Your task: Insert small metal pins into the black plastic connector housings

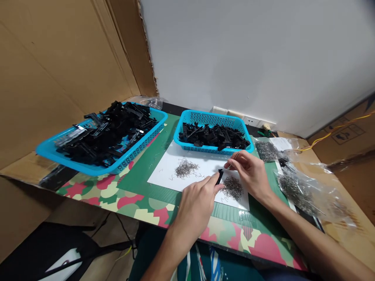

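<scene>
My left hand (199,197) grips a small black plastic part (219,176) between thumb and fingers, its upper end sticking up past them. Just to the right, my right hand (249,171) is closed in a pinch near that part's tip, apart from it. Whatever the pinch holds is too small to make out. Below and between the hands, a pile of tiny metal springs or bent wire pieces (233,188) lies on a white sheet (164,177). A second such pile (186,168) is on the same sheet, left of my left hand.
A blue basket (140,152) heaped with black plastic parts stands at the left. Behind the sheet is a smaller blue basket (213,114) with more black parts. Clear bags of metal pieces (295,193) lie at the right. Cardboard (58,58) walls the left side.
</scene>
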